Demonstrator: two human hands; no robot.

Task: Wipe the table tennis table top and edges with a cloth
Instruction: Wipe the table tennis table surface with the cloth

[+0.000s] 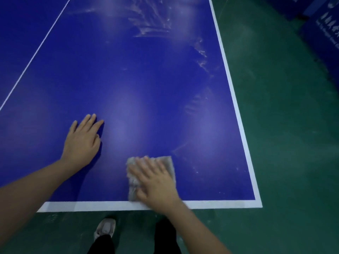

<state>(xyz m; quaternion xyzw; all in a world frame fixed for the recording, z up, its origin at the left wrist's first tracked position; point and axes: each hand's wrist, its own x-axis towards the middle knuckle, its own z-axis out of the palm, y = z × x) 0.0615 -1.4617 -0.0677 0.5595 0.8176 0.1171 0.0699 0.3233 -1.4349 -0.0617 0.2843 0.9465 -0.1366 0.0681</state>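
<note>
right hand [156, 182] flat, fingers spread on cloth [167, 162] (blurred) | left hand [82, 142] flat on table [128, 79]

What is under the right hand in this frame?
The right hand lies flat on a grey cloth, pressing it onto the blue table near its white near edge. The cloth's middle and the table beneath are covered.

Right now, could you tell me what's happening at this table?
A person is wiping a blue table. The right hand presses a grey cloth flat near the near white edge line. The left hand rests open on the top. Streaks show farther up and along the right side.
</note>
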